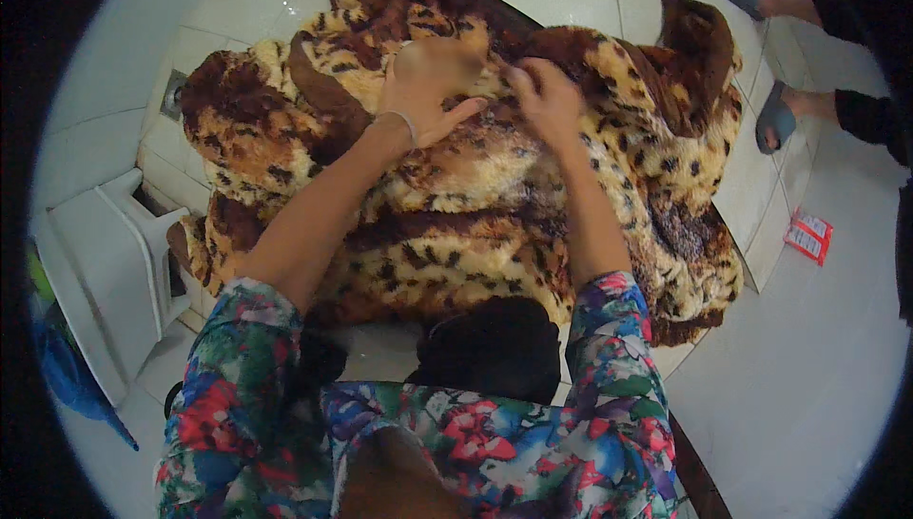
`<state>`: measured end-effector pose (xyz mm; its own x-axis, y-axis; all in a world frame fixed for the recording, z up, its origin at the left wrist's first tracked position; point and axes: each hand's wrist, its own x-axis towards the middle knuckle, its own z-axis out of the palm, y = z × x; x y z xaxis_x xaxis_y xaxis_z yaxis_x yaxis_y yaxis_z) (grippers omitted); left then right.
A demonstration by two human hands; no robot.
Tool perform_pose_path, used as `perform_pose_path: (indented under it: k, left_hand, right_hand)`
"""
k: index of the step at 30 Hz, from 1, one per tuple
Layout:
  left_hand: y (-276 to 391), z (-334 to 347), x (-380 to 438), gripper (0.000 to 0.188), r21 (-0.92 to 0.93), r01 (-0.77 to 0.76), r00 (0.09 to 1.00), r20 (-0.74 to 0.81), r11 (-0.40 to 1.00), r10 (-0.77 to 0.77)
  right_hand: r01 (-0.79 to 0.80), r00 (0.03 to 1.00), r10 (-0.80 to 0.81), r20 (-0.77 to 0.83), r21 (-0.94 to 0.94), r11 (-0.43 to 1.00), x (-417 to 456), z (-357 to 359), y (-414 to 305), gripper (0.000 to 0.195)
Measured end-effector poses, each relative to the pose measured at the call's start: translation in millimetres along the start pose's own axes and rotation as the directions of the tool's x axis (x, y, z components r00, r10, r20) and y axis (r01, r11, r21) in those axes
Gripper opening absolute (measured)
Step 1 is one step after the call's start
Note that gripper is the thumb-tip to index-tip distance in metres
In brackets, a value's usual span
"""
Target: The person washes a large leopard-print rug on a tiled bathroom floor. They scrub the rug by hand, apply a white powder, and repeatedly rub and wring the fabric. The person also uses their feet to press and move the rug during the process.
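A large plush blanket with leopard spots (456,255) lies heaped in folds on the tiled floor before me, wet-looking and matted in parts. My left hand (431,95), with a pale band at the wrist, rests on its upper middle part; a blur hides the fingers, and only the thumb shows, pointing right. Close by on the right, my right hand (546,95) is at the blanket with fingers bent, blurred at the tips; whether it pinches the fabric cannot be told. Brown plain edging shows along several folds.
A white plastic stool (107,276) lies tipped at the left, near a blue thing (75,369). A floor drain (173,95) sits beyond the blanket's left edge. Another person's feet in grey slippers (776,120) stand at the right, above a red-and-white packet (809,237) on the floor.
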<state>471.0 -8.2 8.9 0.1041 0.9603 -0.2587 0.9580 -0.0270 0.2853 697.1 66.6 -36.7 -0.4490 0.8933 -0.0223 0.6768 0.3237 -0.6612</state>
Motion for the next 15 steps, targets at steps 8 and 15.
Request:
perform_pose_path:
  k: [8, 15]
  left_hand:
    - [57.5, 70.6, -156.0, 0.050, -0.326, -0.180, 0.984, -0.058, 0.928, 0.170]
    - [57.7, 105.9, -80.8, 0.017, -0.302, -0.346, 0.883, -0.424, 0.888, 0.199]
  right_hand:
    - [0.027, 0.997, -0.021, 0.072, -0.089, 0.996, -229.1, -34.9, -96.2, 0.041]
    - [0.142, 0.969, -0.050, 0.240, -0.385, 0.912, -157.6, 41.1, 11.9, 0.046]
